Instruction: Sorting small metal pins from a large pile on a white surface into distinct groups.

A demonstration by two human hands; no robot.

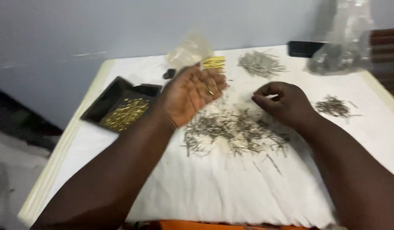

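White cloth (231, 187) covers the tabletop (99, 76), nearest the person; orange edge at the very bottom. On it, mid-frame, a big loose heap of silver pins (231, 130), thin metal rods lying every which way.

L hand (190, 93) raised above the heap's far-left side, palm up and cupped, fingers (214, 83) loosely curled, not clenched; a few small brass pieces (210, 90) sit on the fingers. R hand (286, 102) just right of it, low over the heap, fingers pinched together at the tip (255, 99). Too blurred to tell if a pin is actually in the pinch.

Judgement: keep the L palm level so the brass bits don't roll off; pick w/ R one pin at a time from the heap's edge, not the tangle.

Left: black tray (107, 100) w/ more brass pieces (124, 113). Farther: brass bundle (214, 63), clear bag (188, 49), 2nd silver heap (260, 64), small dark pile (332, 106) at right, plastic bag (341, 47) far right.
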